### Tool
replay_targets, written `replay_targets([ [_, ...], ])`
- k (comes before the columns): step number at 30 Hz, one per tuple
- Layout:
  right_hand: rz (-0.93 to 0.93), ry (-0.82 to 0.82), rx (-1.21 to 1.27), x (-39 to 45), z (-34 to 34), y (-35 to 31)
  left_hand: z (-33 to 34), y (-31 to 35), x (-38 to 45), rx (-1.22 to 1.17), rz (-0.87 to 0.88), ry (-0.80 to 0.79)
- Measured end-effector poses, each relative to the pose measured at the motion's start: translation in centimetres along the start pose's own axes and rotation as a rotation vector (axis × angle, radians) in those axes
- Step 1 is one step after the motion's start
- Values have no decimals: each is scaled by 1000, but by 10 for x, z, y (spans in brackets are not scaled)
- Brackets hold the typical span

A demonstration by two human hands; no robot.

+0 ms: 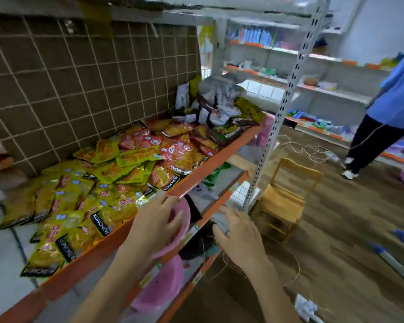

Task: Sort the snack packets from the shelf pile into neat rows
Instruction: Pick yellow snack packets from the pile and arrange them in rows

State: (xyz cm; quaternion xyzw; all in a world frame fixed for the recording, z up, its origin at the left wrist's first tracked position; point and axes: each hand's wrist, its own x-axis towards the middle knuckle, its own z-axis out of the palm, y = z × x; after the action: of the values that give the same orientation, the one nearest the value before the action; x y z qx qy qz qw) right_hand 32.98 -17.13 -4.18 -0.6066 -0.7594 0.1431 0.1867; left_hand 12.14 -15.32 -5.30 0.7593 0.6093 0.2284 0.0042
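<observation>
I see the snack packets (pixel 98 180) lying in a loose, overlapping pile across the upper shelf (pixel 210 165), yellow-green ones toward the near end, red and orange ones in the middle, and darker and white packets heaped at the far end against the brown gridded back panel (pixel 79 73). No rows are formed yet. My left hand (pixel 158 221) is just below the orange front edge of that shelf, fingers curled over the rim of a pink plastic bowl (pixel 183 226) on the shelf beneath, holding it; it touches no packet. My right hand (pixel 239 236) is beside it, lower and to the right, fingers bent around a small grey object (pixel 221 221) that is too blurred to name. A second pink bowl (pixel 160 286) sits lower down, and thin twine (pixel 254 275) loops under my right wrist. A small wooden chair (pixel 287 194) stands on the floor beyond the shelf post, and a person in a blue top (pixel 397 89) stands well apart at the right.
</observation>
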Motion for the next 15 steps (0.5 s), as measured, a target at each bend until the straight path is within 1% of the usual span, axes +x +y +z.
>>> replay_targets([
  [4, -142, -92, 120, 59, -2, 6, -6, -13, 20, -105, -247, 42],
  [7, -270, -167, 212, 98, 16, -10, -16, -28, 27, -165, -342, 95],
  [10, -355, -218, 237, 131, 38, -36, -28, -54, 35, -150, -429, 157],
  [12, -363, -236, 264, 151, 46, -54, -38, -72, 42, -121, -476, 182],
  [15, -306, -284, 252, 179, 58, -78, -53, -98, 58, -81, -540, 180],
])
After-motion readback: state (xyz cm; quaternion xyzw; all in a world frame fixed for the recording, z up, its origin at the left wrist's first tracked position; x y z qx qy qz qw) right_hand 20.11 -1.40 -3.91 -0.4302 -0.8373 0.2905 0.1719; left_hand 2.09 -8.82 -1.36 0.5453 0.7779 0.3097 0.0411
